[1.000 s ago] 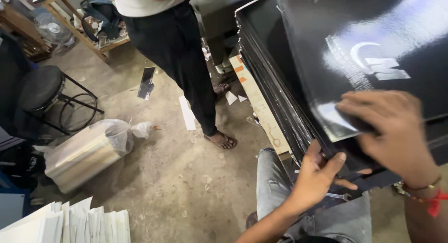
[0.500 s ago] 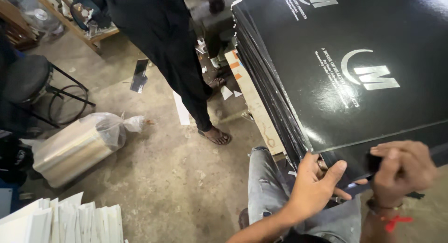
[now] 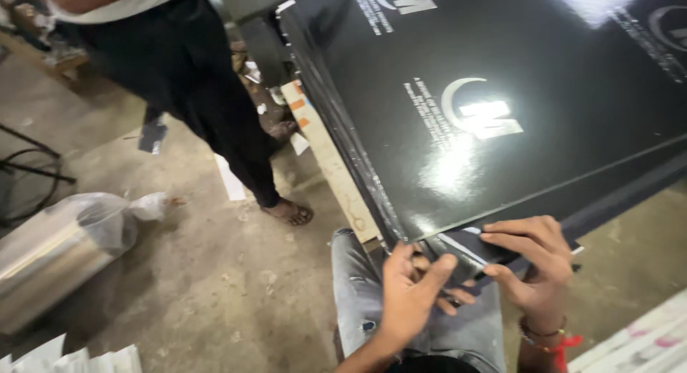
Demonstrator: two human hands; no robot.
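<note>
At six o'clock in the head view, low in the frame, both hands work at the near corner of a stack of glossy black sheets (image 3: 501,108) that fills the upper right from about twelve to three o'clock. The left hand (image 3: 411,294) sits at six o'clock with its thumb raised and its fingers curled under the corner of the top sheet, so its grip is closed on that corner from below. The right hand (image 3: 533,269) lies at about five o'clock, just beside the left; its fingers (image 3: 512,238) press flat on top of the same corner, and its grip is pinched on the loosened black sheet edge (image 3: 465,248), which shows a pale glare stripe. A red and gold wristband (image 3: 551,337) circles the right wrist. Below the hands lie the person's own knees in grey jeans (image 3: 365,294).

The stack's left edge shows many thin layers and rests on a wooden pallet (image 3: 333,165) running toward eleven o'clock. At ten o'clock another person stands in dark trousers (image 3: 193,79), one sandalled foot (image 3: 290,213) on the concrete floor (image 3: 200,287). At eight o'clock lies a bundle wrapped in clear plastic (image 3: 57,251), and white sheets (image 3: 79,359) sit at seven o'clock.
</note>
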